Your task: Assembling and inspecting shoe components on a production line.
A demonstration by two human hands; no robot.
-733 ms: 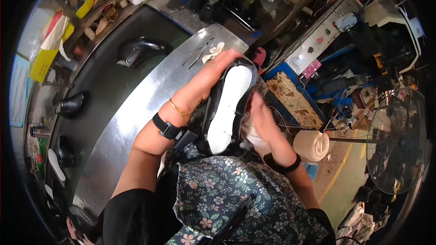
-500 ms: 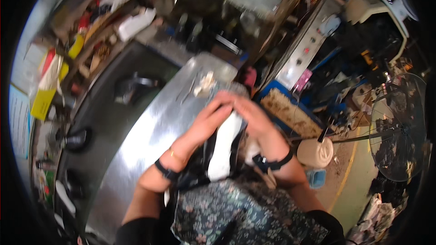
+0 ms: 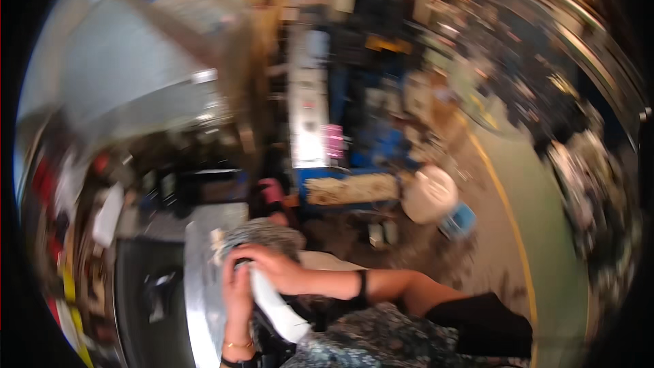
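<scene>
A long white piece point(image 3: 276, 307), shaped like a shoe sole with dark edging, stands at a slant in front of my body. Both hands meet at its far end. My left hand point(image 3: 237, 293) wraps the left side, fingers bent over the tip. From the right, my right hand point(image 3: 276, 269) lies over the same end, fingers pressed round it and partly covering the left fingers. Just beyond them is a grey speckled, fuzzy-looking pad point(image 3: 272, 233). Blur hides what lies under the palms. Patterned cloth point(image 3: 381, 334) covers my lap.
A shiny metal table point(image 3: 197, 293) stands at left, beside a black belt point(image 3: 133, 272) carrying a dark shoe-like item point(image 3: 162, 293). Ahead are a blue-edged tray point(image 3: 354, 189) and a pale machine panel point(image 3: 308, 116). A cream bucket point(image 3: 430, 194) and light-blue basket point(image 3: 458, 219) stand right.
The view has swung to the right, so hands, table and belt now appear further left and lower. Both hands stay at the far end of the white piece.
</scene>
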